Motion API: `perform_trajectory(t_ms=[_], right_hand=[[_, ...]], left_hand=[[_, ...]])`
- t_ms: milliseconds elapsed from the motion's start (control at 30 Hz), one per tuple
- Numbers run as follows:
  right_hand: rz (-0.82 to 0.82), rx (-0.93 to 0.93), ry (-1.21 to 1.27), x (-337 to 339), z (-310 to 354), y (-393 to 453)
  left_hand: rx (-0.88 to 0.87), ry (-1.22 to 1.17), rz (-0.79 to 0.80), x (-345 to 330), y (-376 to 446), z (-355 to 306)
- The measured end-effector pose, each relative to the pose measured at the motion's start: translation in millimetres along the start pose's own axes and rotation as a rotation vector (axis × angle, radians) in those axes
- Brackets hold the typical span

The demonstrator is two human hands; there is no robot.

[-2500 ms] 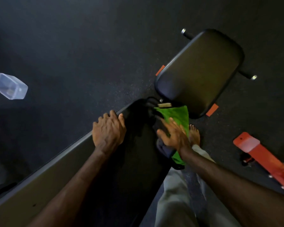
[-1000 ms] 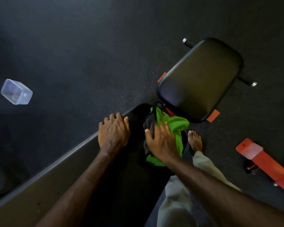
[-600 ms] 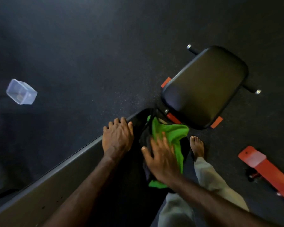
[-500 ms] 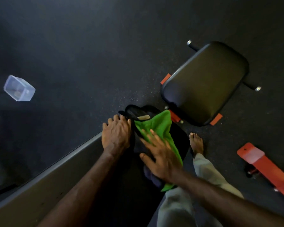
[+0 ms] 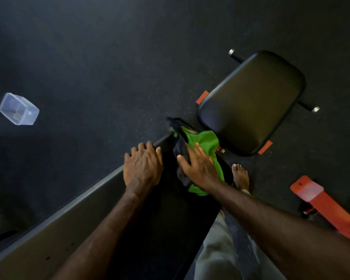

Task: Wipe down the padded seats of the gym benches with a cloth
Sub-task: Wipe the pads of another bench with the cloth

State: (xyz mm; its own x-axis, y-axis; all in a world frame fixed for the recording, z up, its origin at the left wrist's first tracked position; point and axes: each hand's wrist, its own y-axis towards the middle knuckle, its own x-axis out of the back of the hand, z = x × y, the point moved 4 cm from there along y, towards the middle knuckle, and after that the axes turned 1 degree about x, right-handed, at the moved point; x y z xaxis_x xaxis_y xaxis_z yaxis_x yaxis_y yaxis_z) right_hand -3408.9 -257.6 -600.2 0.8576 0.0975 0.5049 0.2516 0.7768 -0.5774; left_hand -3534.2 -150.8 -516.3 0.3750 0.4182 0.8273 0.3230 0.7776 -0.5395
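On long bench pad [image 5: 154, 229]: flat right hand [image 5: 200, 170] pressing green cloth [image 5: 207, 144], left hand [image 5: 142, 168] resting open.

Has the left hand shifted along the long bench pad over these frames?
No. The left hand rests at the same spot on the long bench pad's far edge, near its end, while the right hand works the green cloth.

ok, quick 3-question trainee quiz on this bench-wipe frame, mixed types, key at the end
1. True or false: the right hand presses the green cloth flat onto the long bench pad.
2. Where does the left hand rest? A) long pad's edge B) clear plastic container C) floor
3. Fill in: the cloth lies at the pad's end nearest the separate ___ pad.

Key: 1 true; 2 A; 3 seat
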Motion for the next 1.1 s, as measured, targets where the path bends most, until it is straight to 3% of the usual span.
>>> perform_trajectory(t_ms=[67, 200, 233, 333, 367, 500, 533, 667, 700, 833, 900, 1000, 1033, 1100], right_hand=[[-0.051, -0.047, -0.03, -11.6, 25.3, -7.1], [-0.035, 0.436, -0.002, -6.6, 16.0, -12.3], [-0.024, 0.41, -0.017, -1.6, 6.4, 0.7], [0.021, -0.065, 0.031, -6.2, 1.8, 29.8], [-0.004, -0.089, 0.029, -9.5, 11.6, 29.7], [-0.014, 0.416, -0.006, -4.3, 10.2, 12.4], [0.009, 0.434, -0.028, -0.6, -0.9, 21.5], [0.018, -0.073, 0.063, -2.7, -0.8, 66.7], [0.014, -0.061, 0.048, -7.0, 15.3, 65.4], [-0.019, 0.452, 0.031, -6.8, 37.9, 45.7], [-0.072, 0.376, 0.05, -3.6, 24.5, 64.1], [0.004, 0.02, 0.091, -4.9, 30.9, 82.2], [0.012, 0.051, 0.072, -6.4, 40.2, 77.0], [0.005, 0.29, 0.09, -7.8, 48.8, 58.2]], left_hand=[[0.014, 0.008, -0.008, 1.8, 0.3, -0.2], [0.022, 0.019, 0.025, 0.5, 0.2, 1.3], [0.023, 0.012, 0.023, 0.9, 0.2, 1.1], [0.018, 0.019, -0.025, 3.2, -1.3, -1.7], [0.025, 0.016, -0.028, 3.3, -0.5, -1.7], [0.039, 0.019, -0.004, -0.5, 2.4, -0.2], [0.042, 0.017, 0.001, -1.1, 2.2, 0.3], [0.024, 0.022, 0.002, -0.8, 3.0, -0.7], [0.029, 0.027, -0.001, 0.0, 2.4, 0.2], [0.025, 0.062, 0.016, -1.6, 1.8, 1.3], [0.032, 0.036, 0.029, -1.9, 3.1, 1.6], [0.023, 0.045, 0.025, -1.5, 4.1, 1.1], [0.023, 0.049, 0.023, -0.9, 4.6, 1.6], [0.023, 0.06, 0.03, -0.3, 5.3, 2.1]])
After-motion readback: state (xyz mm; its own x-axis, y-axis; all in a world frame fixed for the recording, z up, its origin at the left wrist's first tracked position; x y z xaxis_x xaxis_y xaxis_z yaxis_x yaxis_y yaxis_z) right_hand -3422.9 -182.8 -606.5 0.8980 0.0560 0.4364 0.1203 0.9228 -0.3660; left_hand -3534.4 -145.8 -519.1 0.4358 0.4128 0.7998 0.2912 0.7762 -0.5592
